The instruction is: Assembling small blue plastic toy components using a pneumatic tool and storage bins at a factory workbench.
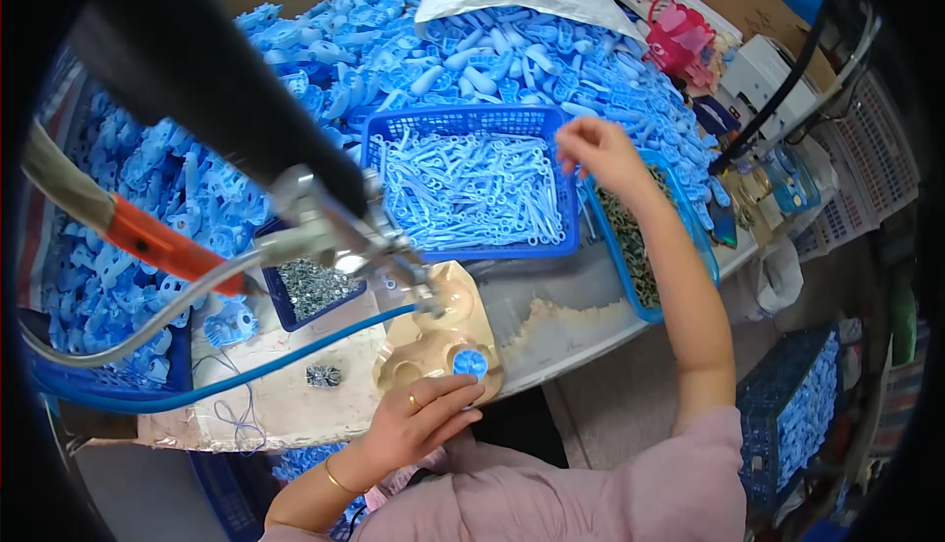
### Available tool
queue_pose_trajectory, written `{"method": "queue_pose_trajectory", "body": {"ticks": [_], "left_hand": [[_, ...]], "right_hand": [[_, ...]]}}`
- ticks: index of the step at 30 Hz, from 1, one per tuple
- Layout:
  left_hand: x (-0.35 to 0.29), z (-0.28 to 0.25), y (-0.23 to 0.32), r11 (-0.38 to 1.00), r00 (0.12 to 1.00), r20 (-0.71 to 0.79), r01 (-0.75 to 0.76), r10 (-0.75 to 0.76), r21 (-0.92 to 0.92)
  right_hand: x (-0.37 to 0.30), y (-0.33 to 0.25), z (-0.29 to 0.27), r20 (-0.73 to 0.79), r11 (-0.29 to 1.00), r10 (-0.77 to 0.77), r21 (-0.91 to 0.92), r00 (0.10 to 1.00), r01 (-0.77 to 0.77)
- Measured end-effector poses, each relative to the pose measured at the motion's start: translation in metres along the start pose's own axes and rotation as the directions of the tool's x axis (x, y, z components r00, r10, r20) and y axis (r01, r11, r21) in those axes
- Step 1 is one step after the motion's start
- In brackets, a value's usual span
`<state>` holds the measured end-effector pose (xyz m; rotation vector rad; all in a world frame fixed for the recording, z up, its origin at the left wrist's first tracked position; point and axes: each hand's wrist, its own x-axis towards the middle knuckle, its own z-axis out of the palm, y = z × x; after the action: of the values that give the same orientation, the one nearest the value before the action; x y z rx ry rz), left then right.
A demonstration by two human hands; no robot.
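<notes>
My left hand (423, 416) rests at the near edge of a tan moulded fixture (456, 291), fingers stretched out beside a small round blue plastic part (470, 363) seated in one of its hollows. My right hand (602, 153) is raised over the right rim of a blue basket (472, 250), its fingers curled in a pinch; whatever they hold, if anything, cannot be made out. Thin light-blue plastic rods with ringed ends (472, 188) fill that basket. Under my right forearm stands a lighter blue tray (647, 314) of small brownish metal parts (630, 237).
A metal tool head (394, 266) on a dark arm hangs over the fixture, with a blue hose (295, 350). Left of it sit a dark tray of screws (313, 291) and a small screw pile (323, 375). Blue plastic shells (335, 50) heap behind. A crate (787, 414) stands lower right.
</notes>
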<state>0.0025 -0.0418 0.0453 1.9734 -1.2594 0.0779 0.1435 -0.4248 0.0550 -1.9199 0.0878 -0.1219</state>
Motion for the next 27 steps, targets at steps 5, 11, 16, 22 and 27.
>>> {"method": "queue_pose_trajectory", "body": {"ticks": [5,11,16,22,27], "left_hand": [[-0.005,-0.005,-0.001,0.998,0.998,-0.017,0.065,-0.065,-0.016],[-0.02,-0.012,-0.007,0.976,0.974,-0.059,0.219,-0.218,-0.005],[-0.025,-0.013,-0.015,0.967,0.962,-0.095,0.253,-0.255,-0.033],[-0.033,-0.022,-0.022,0.949,0.942,-0.119,0.309,-0.315,-0.065],[-0.033,-0.026,-0.026,0.936,0.924,-0.154,0.34,-0.35,-0.085]], "right_hand": [[0.116,0.008,0.006,-0.113,0.793,-0.444,-0.512,0.889,0.331],[0.202,0.026,0.065,0.053,0.42,-0.386,-0.879,0.921,0.227],[0.212,0.022,0.069,0.096,0.398,-0.192,-0.902,0.977,0.167],[0.198,0.015,0.013,-0.021,0.973,0.051,-0.223,0.998,-0.055],[0.169,0.008,-0.008,0.064,0.997,0.048,-0.065,0.997,-0.044]]}}
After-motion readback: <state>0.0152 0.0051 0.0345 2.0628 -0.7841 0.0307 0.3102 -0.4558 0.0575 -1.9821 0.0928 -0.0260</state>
